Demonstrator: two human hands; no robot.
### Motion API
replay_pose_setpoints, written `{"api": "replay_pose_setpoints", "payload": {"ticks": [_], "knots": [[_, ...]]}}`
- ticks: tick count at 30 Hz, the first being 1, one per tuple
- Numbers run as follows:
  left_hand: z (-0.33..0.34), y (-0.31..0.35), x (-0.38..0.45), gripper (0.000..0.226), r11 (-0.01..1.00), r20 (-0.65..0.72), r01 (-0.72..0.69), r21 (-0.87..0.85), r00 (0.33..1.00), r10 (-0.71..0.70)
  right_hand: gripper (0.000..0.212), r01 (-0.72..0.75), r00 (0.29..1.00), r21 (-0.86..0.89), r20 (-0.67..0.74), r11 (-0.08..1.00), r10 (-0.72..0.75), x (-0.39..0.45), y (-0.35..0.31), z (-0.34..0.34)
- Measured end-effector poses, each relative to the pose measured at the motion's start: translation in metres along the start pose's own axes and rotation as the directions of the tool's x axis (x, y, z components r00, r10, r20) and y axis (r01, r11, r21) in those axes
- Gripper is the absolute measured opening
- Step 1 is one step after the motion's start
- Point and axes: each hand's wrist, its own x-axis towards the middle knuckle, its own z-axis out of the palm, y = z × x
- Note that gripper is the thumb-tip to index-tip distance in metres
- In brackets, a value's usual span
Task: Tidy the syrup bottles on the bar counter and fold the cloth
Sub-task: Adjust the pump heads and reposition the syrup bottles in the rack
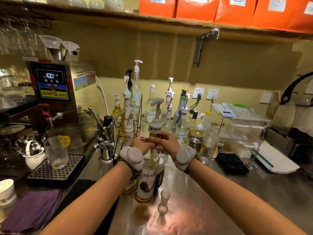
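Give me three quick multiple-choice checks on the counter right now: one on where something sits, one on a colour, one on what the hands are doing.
1. Where is the small glass measuring cup?
A. on the drip tray
B. on the steel counter beside the near syrup bottle
C. on the top shelf

2. What colour is the cloth?
A. purple
B. white
C. green

3. What are the hands doing?
A. folding the cloth
B. hanging idle
C. gripping the bottle's neck

Answers: 1 B, it stands just right of the bottle's base. 2 A, it lies dark purple at lower left. 3 C, the left hand and right hand close round the neck below the pump.
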Motion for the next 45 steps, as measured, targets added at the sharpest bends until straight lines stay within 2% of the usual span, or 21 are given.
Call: {"api": "replay_pose_setpoints", "payload": {"ticks": [3, 6, 9, 13, 22, 26, 31, 35, 45], "knots": [[-0.003, 0.027, -0.002, 0.028, 0.999, 0.036, -0.038, -0.001, 0.999, 0.038, 0.032, 0.057, 0.998, -0.001, 0.002, 0.998, -0.057, 0.002, -0.02, -0.008], [-0.008, 0.055, -0.002, 0.027, 0.999, 0.069, -0.045, -0.014, 0.997, 0.046, 0.034, 0.09, 0.996, -0.011, -0.008, 0.996, -0.09, 0.008, -0.039, -0.014], [-0.018, 0.089, -0.002, 0.012, 0.999, 0.106, -0.033, 0.012, 0.994, 0.032, 0.034, 0.146, 0.989, -0.005, -0.03, 0.989, -0.146, 0.015, -0.063, -0.016], [-0.028, 0.134, 0.007, 0.013, 0.998, 0.147, -0.046, 0.051, 0.988, 0.038, 0.035, 0.188, 0.98, 0.004, -0.061, 0.982, -0.188, 0.03, -0.092, -0.018], [-0.056, 0.201, 0.051, 0.037, 0.988, 0.251, -0.082, 0.135, 0.967, 0.046, 0.029, 0.242, 0.966, -0.009, -0.088, 0.97, -0.242, 0.091, -0.14, -0.017], [-0.063, 0.207, 0.084, 0.035, 0.989, 0.283, -0.103, 0.109, 0.957, 0.068, 0.03, 0.242, 0.963, -0.046, -0.111, 0.969, -0.246, 0.128, -0.148, -0.015], [-0.062, 0.201, 0.117, 0.019, 0.985, 0.329, -0.106, 0.136, 0.943, 0.056, 0.031, 0.238, 0.965, -0.099, -0.086, 0.966, -0.246, 0.164, -0.139, -0.011], [-0.061, 0.191, 0.14, 0.033, 0.977, 0.364, -0.139, 0.159, 0.928, 0.073, 0.032, 0.231, 0.966, -0.1, -0.092, 0.968, -0.24, 0.182, -0.129, -0.011], [-0.064, 0.171, 0.215, 0.048, 0.982, 0.433, -0.108, 0.158, 0.901, 0.029, 0.033, 0.18, 0.972, -0.127, -0.127, 0.975, -0.196, 0.237, -0.104, 0.001]]}}
